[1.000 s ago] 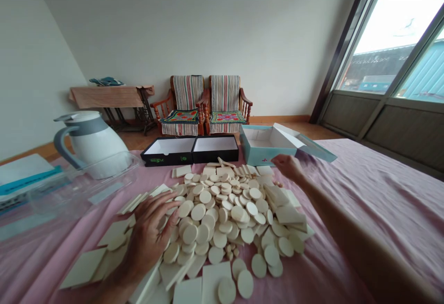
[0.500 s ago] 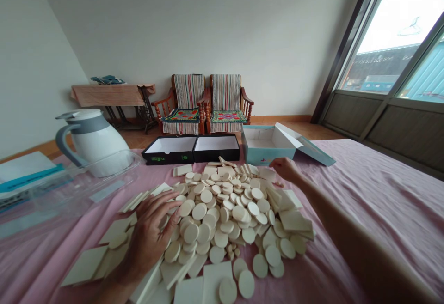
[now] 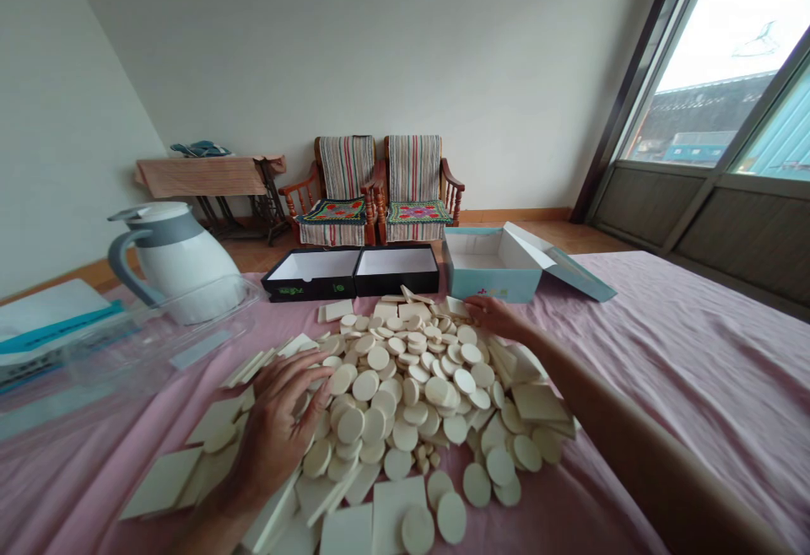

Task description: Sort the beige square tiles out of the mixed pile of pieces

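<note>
Now | left hand (image 3: 278,428): fingers splayed on flat-lying discs (image 3: 405,386) | right hand (image 3: 497,316): fingers curled, grasp unclear

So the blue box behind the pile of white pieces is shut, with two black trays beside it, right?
No: the blue box is open, lid folded back, as the head view shows. The two black trays do sit beside it.

The pile of discs (image 3: 411,386) lies before two black boxes (image 3: 351,272), kettle (image 3: 174,255) left.
</note>
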`<state>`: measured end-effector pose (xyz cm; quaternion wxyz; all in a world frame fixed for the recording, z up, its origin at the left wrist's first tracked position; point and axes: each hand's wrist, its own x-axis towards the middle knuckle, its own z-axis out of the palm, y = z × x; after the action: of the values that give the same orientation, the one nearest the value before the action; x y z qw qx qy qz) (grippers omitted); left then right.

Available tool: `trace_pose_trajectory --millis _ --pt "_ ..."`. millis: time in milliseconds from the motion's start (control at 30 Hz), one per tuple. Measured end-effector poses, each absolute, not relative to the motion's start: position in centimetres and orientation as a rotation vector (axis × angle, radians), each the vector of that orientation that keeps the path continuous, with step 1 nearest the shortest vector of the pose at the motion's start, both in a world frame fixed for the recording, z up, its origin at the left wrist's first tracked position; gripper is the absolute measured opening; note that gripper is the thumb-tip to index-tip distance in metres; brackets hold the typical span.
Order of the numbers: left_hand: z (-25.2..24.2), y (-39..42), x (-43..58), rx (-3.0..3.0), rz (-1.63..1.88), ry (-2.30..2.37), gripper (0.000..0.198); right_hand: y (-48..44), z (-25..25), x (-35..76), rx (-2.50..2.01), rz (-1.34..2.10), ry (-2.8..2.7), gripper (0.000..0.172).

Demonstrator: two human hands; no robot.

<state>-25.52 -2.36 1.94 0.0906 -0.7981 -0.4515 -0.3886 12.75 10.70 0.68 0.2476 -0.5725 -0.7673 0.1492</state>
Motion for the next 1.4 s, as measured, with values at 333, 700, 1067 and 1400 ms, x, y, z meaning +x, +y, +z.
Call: trace_pose_trajectory --millis 333,700,1067,1400 --pt "2.3 -2.4 -25.3 -2.426 -1.190 -1.335 0.019 7.7 3.1 12.5 -1.458 0.472 -1.854 0.035" --pt "5.2 -8.5 -25.0 -2.763 -0.367 -1.255 0.093 -6.3 5.2 3.6 -1.048 0.142 -2.516 0.081" --pt "2.4 -6.2 -21.1 -2.555 -0.279 -1.493 0.076 -2.5 2.4 0.5 -1.194 -0.077 -2.588 0.075" --pt "3.4 -3.1 -23.0 -2.594 -0.407 -1.634 0.049 -0.7 2.8 2.0 -1.524 -0.013 -2.509 0.079"
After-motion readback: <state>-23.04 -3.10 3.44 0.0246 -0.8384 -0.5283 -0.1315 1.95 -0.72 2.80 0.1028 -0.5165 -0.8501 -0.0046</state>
